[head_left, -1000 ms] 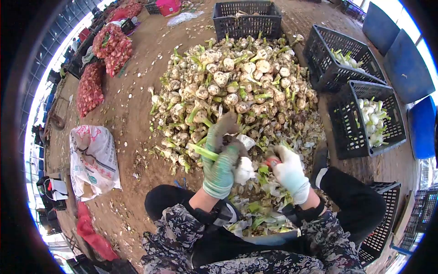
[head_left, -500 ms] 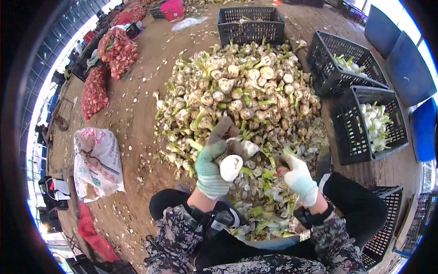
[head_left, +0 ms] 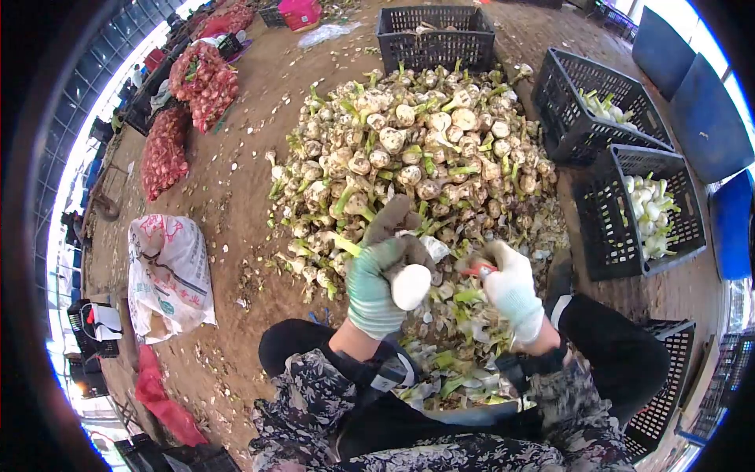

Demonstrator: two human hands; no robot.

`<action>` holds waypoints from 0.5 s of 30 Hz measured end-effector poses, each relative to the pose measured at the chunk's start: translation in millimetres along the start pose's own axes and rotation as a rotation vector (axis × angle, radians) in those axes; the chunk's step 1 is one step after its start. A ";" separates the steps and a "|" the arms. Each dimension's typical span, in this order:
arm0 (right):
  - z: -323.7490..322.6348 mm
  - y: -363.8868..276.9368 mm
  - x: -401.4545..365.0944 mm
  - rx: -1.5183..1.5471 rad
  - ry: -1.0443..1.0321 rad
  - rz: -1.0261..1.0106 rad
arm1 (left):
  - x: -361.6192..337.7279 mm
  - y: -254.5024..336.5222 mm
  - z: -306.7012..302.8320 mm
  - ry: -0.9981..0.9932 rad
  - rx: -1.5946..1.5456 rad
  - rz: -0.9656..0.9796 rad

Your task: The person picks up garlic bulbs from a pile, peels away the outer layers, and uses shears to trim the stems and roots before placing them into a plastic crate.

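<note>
My left hand [head_left: 377,283], in a green-and-white glove with dirty grey fingers, is closed around a white garlic bulb [head_left: 410,287]. A second pale piece, apparently garlic [head_left: 434,248], shows at its fingertips, and a green stem sticks out on the left side. My right hand [head_left: 511,291], in a white glove, grips a small tool with a red handle [head_left: 481,270]; its blade or tip cannot be made out. Both hands are apart, in front of a large heap of garlic [head_left: 425,149] with stems and soil on it. Peelings and cut stalks [head_left: 464,346] lie below them.
Black crates stand behind the heap [head_left: 436,47] and to its right [head_left: 602,110], [head_left: 637,212]; both right-hand crates hold white garlic. A white sack [head_left: 169,275], red net bags [head_left: 206,86] and a red cloth [head_left: 161,401] lie left. My bent legs flank the peelings.
My left hand has shifted slightly right with the garlic bulb, which has turned a little. My right hand has moved up and left, closer to it, and the tool's red handle shows more.
</note>
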State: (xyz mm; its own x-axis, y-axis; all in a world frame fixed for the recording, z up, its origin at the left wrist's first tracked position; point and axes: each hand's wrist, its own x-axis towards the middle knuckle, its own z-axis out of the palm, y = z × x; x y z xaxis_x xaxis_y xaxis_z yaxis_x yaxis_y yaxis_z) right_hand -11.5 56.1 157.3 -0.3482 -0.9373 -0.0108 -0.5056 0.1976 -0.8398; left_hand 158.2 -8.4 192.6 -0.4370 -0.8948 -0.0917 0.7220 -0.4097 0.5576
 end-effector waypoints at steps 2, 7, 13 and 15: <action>-11.3 25.2 0.8 -0.147 -0.290 0.126 | 4.9 7.8 -0.3 0.034 -0.156 -0.058; -31.3 -8.2 -17.2 -0.321 -0.161 -0.184 | 10.5 1.3 -12.8 0.060 -0.196 -0.117; 16.9 -17.9 -22.2 0.750 -0.343 0.008 | 5.6 -38.5 -14.0 0.276 0.079 -0.255; -3.1 14.0 -10.3 0.698 -0.262 0.174 | 11.0 -37.3 -19.2 0.311 0.357 -0.047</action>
State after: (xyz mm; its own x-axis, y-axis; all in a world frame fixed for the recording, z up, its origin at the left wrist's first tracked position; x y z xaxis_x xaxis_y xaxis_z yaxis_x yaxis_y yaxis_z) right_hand -17.4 69.4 147.4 -0.1346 -0.9639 -0.2297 0.1853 0.2033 -0.9614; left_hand 136.7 -6.4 154.9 -0.2447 -0.9095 -0.3359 0.4522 -0.4135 0.7903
